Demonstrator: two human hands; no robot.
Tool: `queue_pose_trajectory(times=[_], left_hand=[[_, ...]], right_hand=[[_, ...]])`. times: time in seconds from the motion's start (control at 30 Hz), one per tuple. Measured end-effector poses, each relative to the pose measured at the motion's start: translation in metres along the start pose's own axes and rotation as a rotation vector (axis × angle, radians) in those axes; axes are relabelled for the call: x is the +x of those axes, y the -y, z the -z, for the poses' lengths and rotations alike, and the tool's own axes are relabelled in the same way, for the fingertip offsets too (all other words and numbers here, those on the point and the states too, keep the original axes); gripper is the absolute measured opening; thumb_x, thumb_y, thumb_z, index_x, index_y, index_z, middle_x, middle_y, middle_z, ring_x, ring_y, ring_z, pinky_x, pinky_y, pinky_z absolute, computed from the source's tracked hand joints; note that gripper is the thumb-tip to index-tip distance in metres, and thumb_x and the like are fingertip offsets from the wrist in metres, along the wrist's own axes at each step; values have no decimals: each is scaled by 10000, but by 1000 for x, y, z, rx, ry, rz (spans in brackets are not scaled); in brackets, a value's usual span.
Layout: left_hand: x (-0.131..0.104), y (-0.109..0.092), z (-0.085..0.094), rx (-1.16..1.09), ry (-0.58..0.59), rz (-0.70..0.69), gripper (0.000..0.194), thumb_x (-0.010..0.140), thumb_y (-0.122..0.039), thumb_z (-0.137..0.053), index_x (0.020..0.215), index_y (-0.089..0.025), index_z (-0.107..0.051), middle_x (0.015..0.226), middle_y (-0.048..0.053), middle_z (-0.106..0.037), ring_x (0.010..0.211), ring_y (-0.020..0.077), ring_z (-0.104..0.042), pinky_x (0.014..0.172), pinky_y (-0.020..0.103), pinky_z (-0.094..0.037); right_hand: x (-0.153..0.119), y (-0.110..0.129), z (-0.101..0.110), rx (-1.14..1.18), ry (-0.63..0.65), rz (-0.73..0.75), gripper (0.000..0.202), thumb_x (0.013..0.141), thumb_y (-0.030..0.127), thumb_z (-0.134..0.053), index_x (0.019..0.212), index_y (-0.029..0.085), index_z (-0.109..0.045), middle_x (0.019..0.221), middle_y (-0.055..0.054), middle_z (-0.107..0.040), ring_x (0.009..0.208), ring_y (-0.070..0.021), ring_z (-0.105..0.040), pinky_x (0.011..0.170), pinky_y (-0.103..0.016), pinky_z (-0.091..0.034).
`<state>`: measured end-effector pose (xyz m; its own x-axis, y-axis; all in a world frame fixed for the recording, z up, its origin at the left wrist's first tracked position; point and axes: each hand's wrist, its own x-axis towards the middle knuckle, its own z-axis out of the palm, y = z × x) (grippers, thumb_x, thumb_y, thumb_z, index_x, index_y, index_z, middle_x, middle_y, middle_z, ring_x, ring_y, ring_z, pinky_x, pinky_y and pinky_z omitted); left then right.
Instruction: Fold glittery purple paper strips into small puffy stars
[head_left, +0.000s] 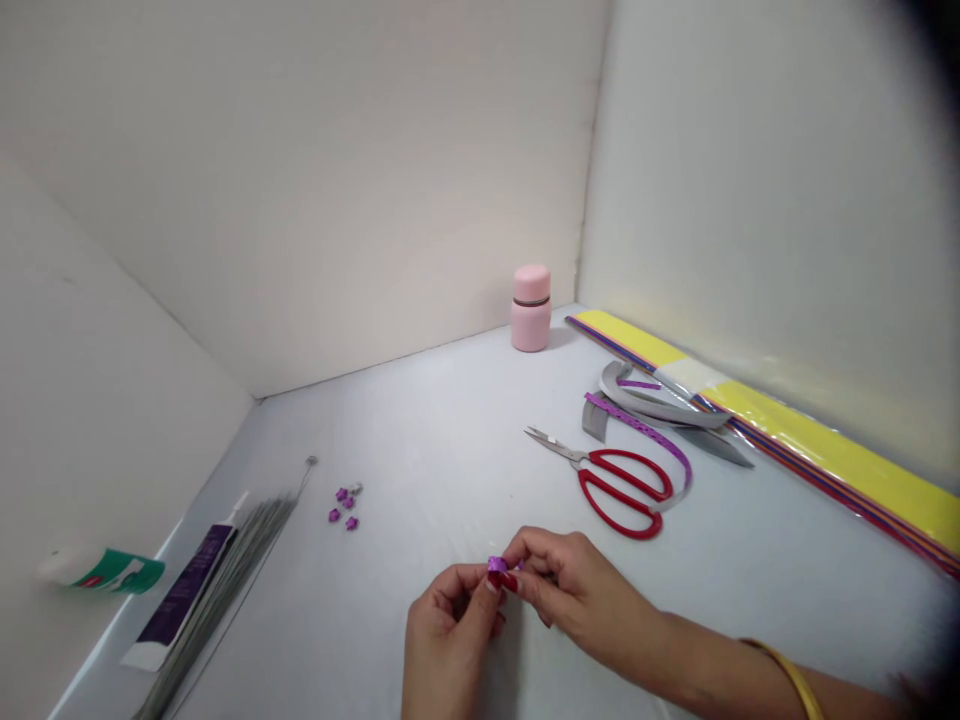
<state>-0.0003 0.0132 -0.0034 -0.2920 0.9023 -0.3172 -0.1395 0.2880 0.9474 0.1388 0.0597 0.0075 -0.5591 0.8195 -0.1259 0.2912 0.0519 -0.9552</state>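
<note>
Between my two hands is a small folded purple paper strip (496, 565), shiny and partly hidden by the fingers. My left hand (452, 625) pinches it from the left with thumb and forefinger. From the right, my right hand (561, 590) closes thumb and forefinger on the same strip, and a bit of purple shows by its fingers. To the left lie several little purple paper stars (348, 502) in a loose cluster, with a silvery piece beside them. Scissors with red handles (628, 490) rest beyond my right hand, blades pointing left.
Grey and purple paper strips (645, 400) curl behind the scissors. A long pack of coloured paper (795, 430) runs along the right wall. A pink flask (531, 310) stands at the back. On the left are thin wires (225, 590), a purple-and-white tube (187, 585) and a white-and-green bottle (112, 570).
</note>
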Motion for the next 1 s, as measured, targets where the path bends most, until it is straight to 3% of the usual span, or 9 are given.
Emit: queue_pose_trajectory(times=[0.23, 0.33, 0.43, 0.5, 0.57, 0.63, 0.7, 0.87, 1.0], left_hand=[[-1, -4, 2, 12, -35, 3, 272, 639, -406, -718, 601, -140, -678, 479, -22, -549, 484, 112, -466, 493, 204, -381], [1, -3, 4, -19, -41, 27, 265, 640, -390, -724, 594, -137, -663, 482, -24, -552, 477, 105, -472, 494, 201, -371], [5, -1, 6, -129, 54, 123, 312, 646, -415, -721, 551, -138, -614, 472, -19, -551, 460, 106, -497, 492, 208, -366], [7, 0, 7, -218, 83, 150, 339, 643, -417, -722, 509, -140, -579, 453, -19, -544, 441, 97, -486, 490, 210, -363], [9, 0, 7, -244, 74, 139, 347, 624, -410, -734, 490, -136, -569, 438, -18, -541, 430, 90, -466, 490, 211, -364], [9, 0, 6, -229, 51, 122, 347, 607, -412, -741, 490, -134, -570, 430, -16, -539, 433, 92, -466, 486, 211, -365], [10, 0, 7, -214, 17, 121, 336, 607, -411, -738, 513, -135, -570, 449, -17, -550, 435, 90, -467, 480, 204, -361], [12, -4, 13, -141, -93, 98, 299, 630, -369, -733, 547, -140, -560, 505, -27, -569, 451, 72, -456, 478, 179, -346], [11, -5, 13, -66, -117, 64, 285, 658, -358, -716, 544, -141, -570, 476, -33, -550, 465, 81, -449, 489, 183, -335]], right_hand=[[-1, -4, -3, -29, -16, 16, 102, 813, 196, -518, 901, 195, -570, 514, 67, -480, 486, -96, -419, 469, -187, -314], [-1, 0, -1, 170, 37, -45, 130, 824, 256, -518, 940, 201, -541, 505, 79, -464, 438, -86, -388, 425, -177, -299], [1, 6, 3, 425, 176, -101, 179, 859, 321, -458, 962, 198, -536, 587, 49, -529, 423, -79, -412, 405, -176, -328], [1, 9, 6, 382, 237, -3, 179, 861, 272, -457, 918, 182, -601, 712, -9, -607, 557, -103, -529, 510, -207, -418], [1, 9, 8, 157, 229, 218, 188, 843, 191, -492, 868, 175, -678, 820, -54, -648, 756, -139, -585, 683, -249, -453], [0, 7, 9, -11, 166, 403, 210, 833, 144, -513, 874, 180, -715, 813, -69, -661, 771, -147, -595, 713, -255, -453], [-2, 4, 11, -23, 64, 470, 207, 828, 136, -537, 888, 192, -727, 756, -63, -660, 711, -141, -597, 662, -242, -457], [-1, 7, 22, 408, -183, 284, 161, 834, 294, -586, 866, 215, -722, 875, -60, -645, 633, -104, -564, 537, -205, -433], [1, 9, 18, 744, -59, -17, 247, 786, 397, -634, 819, 157, -687, 646, -38, -670, 468, -69, -542, 447, -166, -402]])
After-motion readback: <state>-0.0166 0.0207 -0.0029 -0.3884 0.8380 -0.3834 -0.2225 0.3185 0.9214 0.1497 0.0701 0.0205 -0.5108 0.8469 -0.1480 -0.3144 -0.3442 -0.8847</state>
